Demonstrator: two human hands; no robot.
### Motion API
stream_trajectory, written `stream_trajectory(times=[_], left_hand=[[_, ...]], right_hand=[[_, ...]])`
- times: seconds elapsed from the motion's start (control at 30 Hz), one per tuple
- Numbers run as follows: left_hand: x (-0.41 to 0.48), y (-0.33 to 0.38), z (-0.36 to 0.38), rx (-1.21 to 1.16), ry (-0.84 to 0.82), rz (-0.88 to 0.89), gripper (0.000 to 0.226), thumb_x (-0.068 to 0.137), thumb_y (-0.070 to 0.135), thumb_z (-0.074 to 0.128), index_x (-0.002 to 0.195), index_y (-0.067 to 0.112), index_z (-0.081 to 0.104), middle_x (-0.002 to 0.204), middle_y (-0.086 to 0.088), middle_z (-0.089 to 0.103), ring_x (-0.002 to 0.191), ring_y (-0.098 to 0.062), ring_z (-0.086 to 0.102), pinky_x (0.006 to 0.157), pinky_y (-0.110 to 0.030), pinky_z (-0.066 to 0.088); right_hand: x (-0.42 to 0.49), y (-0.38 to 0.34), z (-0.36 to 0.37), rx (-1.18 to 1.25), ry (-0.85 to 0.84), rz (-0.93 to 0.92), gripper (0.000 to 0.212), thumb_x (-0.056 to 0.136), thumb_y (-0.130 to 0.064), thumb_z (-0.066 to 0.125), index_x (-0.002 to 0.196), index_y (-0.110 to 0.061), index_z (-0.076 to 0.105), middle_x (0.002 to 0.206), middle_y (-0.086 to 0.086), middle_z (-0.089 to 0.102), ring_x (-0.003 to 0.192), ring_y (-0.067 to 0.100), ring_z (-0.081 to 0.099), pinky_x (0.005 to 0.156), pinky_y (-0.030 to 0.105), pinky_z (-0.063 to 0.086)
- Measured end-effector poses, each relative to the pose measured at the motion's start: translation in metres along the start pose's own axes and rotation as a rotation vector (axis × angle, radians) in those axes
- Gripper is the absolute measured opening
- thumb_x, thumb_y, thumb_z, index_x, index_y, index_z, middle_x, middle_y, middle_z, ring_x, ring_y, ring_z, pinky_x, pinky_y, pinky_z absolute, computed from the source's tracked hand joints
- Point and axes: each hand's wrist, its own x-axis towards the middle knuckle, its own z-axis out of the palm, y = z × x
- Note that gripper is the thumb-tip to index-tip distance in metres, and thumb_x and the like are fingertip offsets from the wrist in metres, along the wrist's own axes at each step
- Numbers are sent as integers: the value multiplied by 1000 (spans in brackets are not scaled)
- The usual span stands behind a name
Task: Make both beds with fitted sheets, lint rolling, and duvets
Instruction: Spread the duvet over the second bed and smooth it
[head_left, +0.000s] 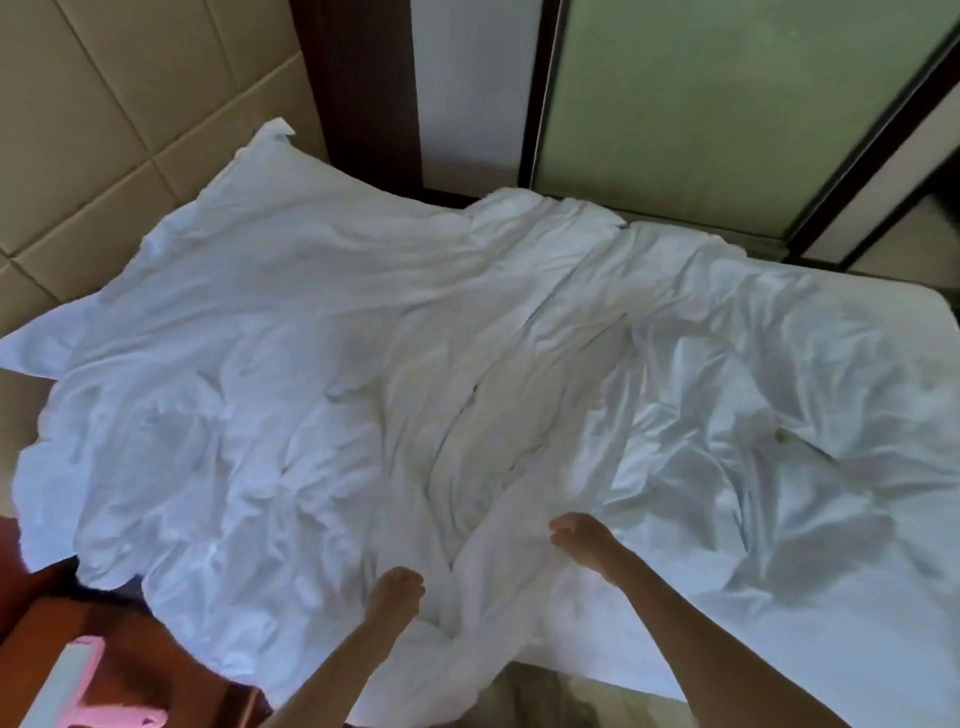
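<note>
**A:** The duvet (291, 374) lies crumpled across the bed (930, 312), one corner riding up the headboard (78, 130) at the left end. Look at that bunched ridge, running from the near edge straight across to the far edge.

**B:** Both hands are at the near end of it. The right hand (576, 535) has its fingers curled, pinching the ridge itself. The left hand (397, 590) sits just beside it on the headboard side, closer to the near edge. Its fingers are curled down into the cloth as well, which I read as a grip.

**A:** So the ridge lies crosswise to the bed's length, and the hands straddle its near end.

**B:** Exactly, and I'd say that decides the next move. The slack has to go sideways, left hand toward the headboard and right hand toward the foot. There's a smooth strip of sheet (675, 649) showing along the near edge on the right.

**A:** And further out?

**B:** A pink lint roller (78, 675) sits on the wooden nightstand (145, 665) off the near left corner, well apart from either hand. A frosted glass door (701, 104) stands beyond the far edge.
</note>
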Motion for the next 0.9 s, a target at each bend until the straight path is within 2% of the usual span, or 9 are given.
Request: stream_trajectory(times=[0.07,0.13,0.23,0.3,0.4,0.47,0.73,0.83,0.9], left_hand=[[-2,9,43,186,-20,74,33,96,13,44,122,-1,57,118,-16,62,102,-27,60,81,-24,49],[-12,24,89,406,-35,166,36,97,20,42,127,5,54,130,-13,56,118,-28,54,91,-27,43],[-39,55,142,490,-47,201,46,94,28,50,135,10,44,132,-12,53,119,-28,52,93,-28,42],[-47,79,165,515,-12,251,54,93,31,53,140,11,36,136,-13,49,122,-28,49,97,-29,40],[-40,110,189,526,70,330,62,91,28,56,145,12,30,142,-15,41,129,-29,43,102,-33,37],[-30,128,202,534,107,359,67,89,27,58,146,11,28,146,-13,35,134,-29,36,107,-36,34],[42,220,245,622,135,217,105,76,51,70,152,22,3,155,-6,18,143,-30,18,109,-58,21],[73,244,267,557,36,173,111,73,51,74,151,16,4,151,-9,33,136,-29,35,109,-41,32],[76,247,287,666,-6,209,89,80,44,69,148,14,22,144,-8,44,129,-25,45,101,-30,38]], right_hand=[[-13,48,-25,11,14,10,37,94,-13,51,130,-11,55,137,8,52,124,23,50,96,25,39],[-31,109,-55,25,55,61,36,94,-13,50,130,-10,54,138,8,51,125,23,49,97,25,38],[-52,185,-92,62,86,145,34,94,-11,52,127,-6,56,115,4,62,96,13,60,66,13,42],[-53,218,-112,92,131,165,34,93,-9,51,126,-4,57,106,4,61,75,9,52,49,8,32],[-45,245,-135,111,187,164,34,93,-10,52,127,-8,57,136,11,52,112,22,55,75,18,43],[-39,252,-148,60,174,121,36,95,-10,50,130,-7,54,141,11,49,128,25,46,97,24,36],[34,286,-241,117,399,125,57,87,-19,64,139,-11,43,139,13,48,125,26,47,102,28,34],[73,295,-276,-31,347,173,97,80,-40,72,152,-22,8,158,13,5,146,28,8,112,44,23],[98,299,-292,-100,316,204,123,70,-50,77,148,-31,-16,156,11,-21,145,29,-14,111,56,19]])
